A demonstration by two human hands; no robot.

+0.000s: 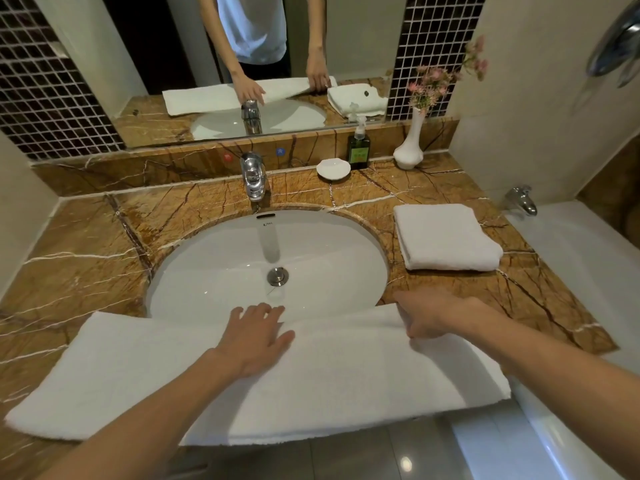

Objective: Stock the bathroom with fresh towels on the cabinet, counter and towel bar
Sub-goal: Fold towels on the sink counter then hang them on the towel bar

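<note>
A long white towel (pixel 138 368) lies spread along the front edge of the brown marble counter (pixel 86 258), overlapping the sink's near rim. My left hand (pixel 256 337) rests flat on its middle, fingers spread. The towel's far right corner is pinched in my right hand (pixel 426 315) and lifted slightly off the counter. A second white towel (pixel 446 237), folded into a thick rectangle, sits on the counter to the right of the sink.
The white oval sink (pixel 242 258) with a chrome faucet (pixel 254 176) fills the counter's middle. At the back right stand a white soap dish (pixel 333 169), a green pump bottle (pixel 358 147) and a white flower vase (pixel 410 147). A bathtub (pixel 571 265) borders the right side.
</note>
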